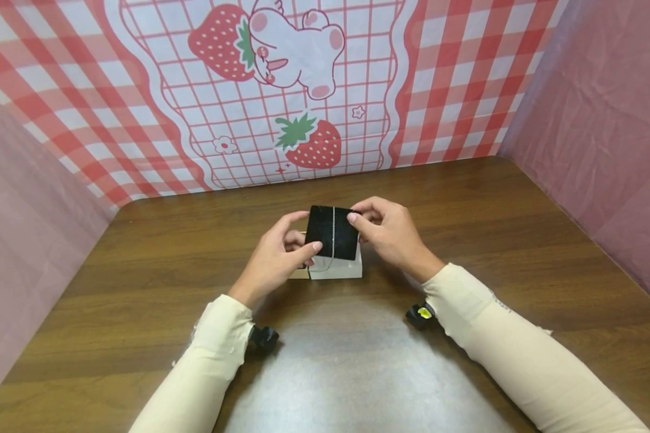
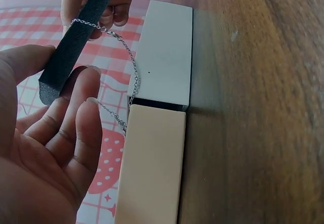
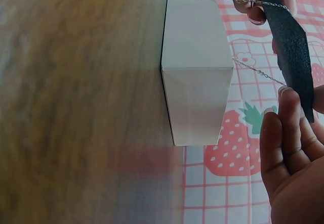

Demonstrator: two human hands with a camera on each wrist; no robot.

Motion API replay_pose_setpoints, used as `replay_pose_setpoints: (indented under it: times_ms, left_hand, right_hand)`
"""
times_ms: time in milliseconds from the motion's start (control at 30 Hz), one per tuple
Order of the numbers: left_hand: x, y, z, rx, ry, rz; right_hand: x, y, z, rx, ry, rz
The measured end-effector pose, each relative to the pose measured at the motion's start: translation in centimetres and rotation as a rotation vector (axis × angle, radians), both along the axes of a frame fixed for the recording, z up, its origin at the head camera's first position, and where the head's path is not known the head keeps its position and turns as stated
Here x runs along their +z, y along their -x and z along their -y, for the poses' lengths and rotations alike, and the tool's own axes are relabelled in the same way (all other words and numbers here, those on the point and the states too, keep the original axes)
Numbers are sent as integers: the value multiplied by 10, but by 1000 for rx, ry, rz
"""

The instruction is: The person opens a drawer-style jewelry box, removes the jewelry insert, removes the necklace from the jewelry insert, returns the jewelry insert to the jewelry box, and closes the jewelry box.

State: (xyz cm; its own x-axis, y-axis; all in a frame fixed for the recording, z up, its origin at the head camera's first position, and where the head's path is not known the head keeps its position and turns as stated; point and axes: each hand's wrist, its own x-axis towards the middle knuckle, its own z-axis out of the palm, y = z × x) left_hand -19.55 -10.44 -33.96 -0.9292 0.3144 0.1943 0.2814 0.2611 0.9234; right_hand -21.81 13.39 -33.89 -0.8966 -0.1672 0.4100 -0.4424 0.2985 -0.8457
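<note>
A thin black foam pad (image 1: 319, 233) is held by both hands above a white box (image 1: 343, 270). My left hand (image 1: 271, 255) pinches its left side, thumb on top and fingers beneath. The right hand (image 1: 394, 236) grips its upper right edge between thumb and fingers. A silver chain (image 1: 333, 231) crosses the pad's face. Its slack, with a clasp (image 2: 112, 33), hangs down toward the boxes in the left wrist view. Beside the white box, against its left end, stands a beige box (image 2: 152, 168). What lies inside the boxes is hidden.
The boxes stand on a brown wooden table (image 1: 466, 204). Behind it hangs a red-and-white checked cloth (image 1: 455, 78) with strawberries. Pink curtains (image 1: 601, 132) flank both sides. Dark cameras (image 1: 264, 338) are strapped at the wrists.
</note>
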Motion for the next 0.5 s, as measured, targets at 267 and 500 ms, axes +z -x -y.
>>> replay_pose_setpoints:
  times_ms: [267,500]
  left_hand:
    - [-1,0,-1,-46,42,36]
    - [-2,-1,-4,-70,41,70]
  right_hand:
    - [0,-1,0,4,24,14]
    - [0,0,1,0,40,17]
